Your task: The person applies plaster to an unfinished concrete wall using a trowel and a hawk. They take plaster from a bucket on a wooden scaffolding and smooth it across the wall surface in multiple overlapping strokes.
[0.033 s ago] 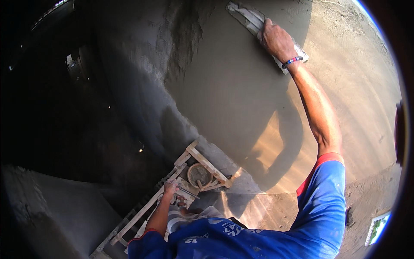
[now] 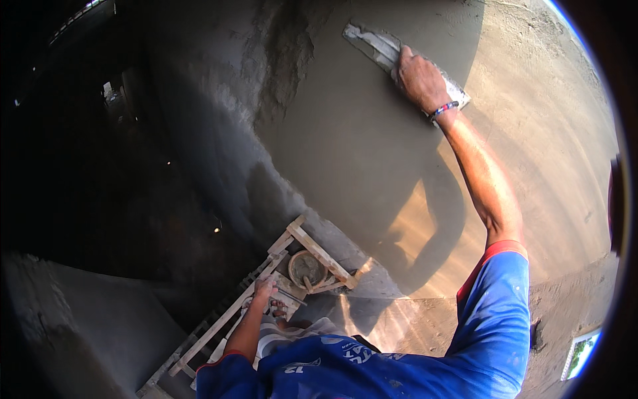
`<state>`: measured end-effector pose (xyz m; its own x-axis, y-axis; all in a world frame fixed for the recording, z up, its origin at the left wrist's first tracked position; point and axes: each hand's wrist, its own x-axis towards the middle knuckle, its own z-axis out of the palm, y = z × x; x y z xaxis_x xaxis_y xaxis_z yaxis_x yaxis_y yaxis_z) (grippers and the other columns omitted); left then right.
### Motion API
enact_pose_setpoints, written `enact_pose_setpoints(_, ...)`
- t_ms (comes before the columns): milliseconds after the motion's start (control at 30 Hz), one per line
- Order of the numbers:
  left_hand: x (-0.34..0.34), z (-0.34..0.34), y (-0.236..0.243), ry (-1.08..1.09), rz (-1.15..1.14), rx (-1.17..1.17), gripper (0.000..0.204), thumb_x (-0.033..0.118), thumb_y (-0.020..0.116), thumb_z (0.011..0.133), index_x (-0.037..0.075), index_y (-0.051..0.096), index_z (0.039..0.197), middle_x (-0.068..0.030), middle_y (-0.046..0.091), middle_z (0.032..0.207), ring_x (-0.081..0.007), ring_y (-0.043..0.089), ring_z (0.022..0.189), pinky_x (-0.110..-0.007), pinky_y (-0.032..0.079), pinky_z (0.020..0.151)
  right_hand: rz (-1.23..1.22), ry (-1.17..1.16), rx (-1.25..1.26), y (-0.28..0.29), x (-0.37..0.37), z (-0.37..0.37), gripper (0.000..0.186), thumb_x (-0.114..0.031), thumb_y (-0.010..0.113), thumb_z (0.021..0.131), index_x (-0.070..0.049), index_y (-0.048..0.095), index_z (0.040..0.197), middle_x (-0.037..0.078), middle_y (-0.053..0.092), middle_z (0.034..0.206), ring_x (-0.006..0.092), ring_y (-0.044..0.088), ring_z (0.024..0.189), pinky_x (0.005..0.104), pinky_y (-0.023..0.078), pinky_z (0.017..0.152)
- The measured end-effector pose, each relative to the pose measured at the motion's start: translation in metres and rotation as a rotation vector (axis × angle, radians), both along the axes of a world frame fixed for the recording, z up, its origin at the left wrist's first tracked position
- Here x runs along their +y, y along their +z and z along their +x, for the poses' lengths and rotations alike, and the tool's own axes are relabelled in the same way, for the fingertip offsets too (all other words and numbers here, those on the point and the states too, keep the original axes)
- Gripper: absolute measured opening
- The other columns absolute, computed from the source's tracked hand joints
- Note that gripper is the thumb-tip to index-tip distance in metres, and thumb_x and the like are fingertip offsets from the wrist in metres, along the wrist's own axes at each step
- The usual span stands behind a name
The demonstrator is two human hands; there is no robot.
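The plastered wall (image 2: 345,159) fills most of what I see toward 12 and 2 o'clock, dark and smooth in the middle, paler and sunlit toward 2. At 6 o'clock stands the person, in a blue shirt (image 2: 488,319) with red cuffs. The right arm (image 2: 488,176) reaches up along that side, the upper arm rising toward 12, the elbow slightly bent, and the forearm slanting toward 11. A wooden frame (image 2: 322,251) sits just short of 6 o'clock.

At 1 o'clock, the long plastering trowel (image 2: 377,48) lies against the dark plaster, one end toward 10 and the other toward 4. Below centre, near 6, a round bucket (image 2: 308,267) with grey contents rests within the frame. The right grip (image 2: 422,81) is closed around the trowel near its middle, back of the hand facing me, knuckles toward 11. The left grip (image 2: 265,287) is at 7, its forearm angled toward 1, beside a thin bar (image 2: 292,297); I can't tell whether it holds that. A beaded bracelet (image 2: 444,110) circles the right wrist.
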<state>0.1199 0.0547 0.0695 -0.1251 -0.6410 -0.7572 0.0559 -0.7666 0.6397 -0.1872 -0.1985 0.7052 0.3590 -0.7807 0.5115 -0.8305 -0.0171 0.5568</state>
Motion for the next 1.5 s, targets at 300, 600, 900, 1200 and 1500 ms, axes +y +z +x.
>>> enact_pose_setpoints(300,0.017,0.041,0.004,0.072,-0.174,-0.005,0.031,0.031,0.058,0.092,0.011,0.058,0.116,-0.0111,0.067,0.094,-0.0228,0.067,0.068,-0.032,0.047,0.051,0.996,-0.394,0.276,-0.297,0.175,-0.108,0.024,-0.012,0.048,0.092,0.007,0.051,0.105,0.018,0.070,0.083,0.0273,0.072,0.080,0.0379,0.057,0.064)
enact_pose_setpoints(600,-0.010,0.051,-0.003,-0.009,-0.098,-0.130,0.028,0.027,0.062,0.087,0.005,0.063,0.105,-0.0060,0.060,0.069,-0.0150,0.056,0.049,-0.028,0.043,0.041,-0.126,-0.018,0.125,0.113,0.122,-0.062,0.034,-0.032,0.055,0.094,-0.001,0.048,0.107,0.025,0.061,0.075,0.0444,0.061,0.073,0.0494,0.047,0.062)
enact_pose_setpoints(900,-0.034,-0.042,0.024,-0.253,-0.122,-0.073,0.035,0.032,0.056,0.094,0.010,0.057,0.122,-0.0108,0.066,0.100,-0.0201,0.065,0.068,-0.034,0.052,0.059,0.574,-0.391,-0.047,-0.174,0.232,-0.116,0.017,-0.014,0.054,0.089,0.001,0.050,0.098,0.019,0.061,0.069,0.0351,0.063,0.066,0.0437,0.050,0.059)
enact_pose_setpoints(1200,-0.006,0.024,0.020,-0.227,0.031,-0.175,0.029,0.029,0.061,0.091,0.008,0.062,0.110,-0.0090,0.063,0.085,-0.0174,0.061,0.063,-0.027,0.048,0.047,0.412,-0.381,-0.169,-0.067,0.292,-0.113,0.034,-0.020,0.056,0.089,0.001,0.052,0.116,0.022,0.065,0.075,0.0381,0.064,0.065,0.0470,0.051,0.063)
enact_pose_setpoints(1500,-0.054,-0.043,0.054,-0.296,-0.083,-0.101,0.024,0.026,0.060,0.092,0.009,0.060,0.109,-0.0051,0.062,0.085,-0.0150,0.061,0.067,-0.028,0.053,0.053,-0.203,-0.366,-0.342,0.087,0.267,-0.147,0.038,-0.031,0.060,0.093,-0.001,0.049,0.114,0.030,0.063,0.091,0.0444,0.063,0.086,0.0489,0.049,0.070)
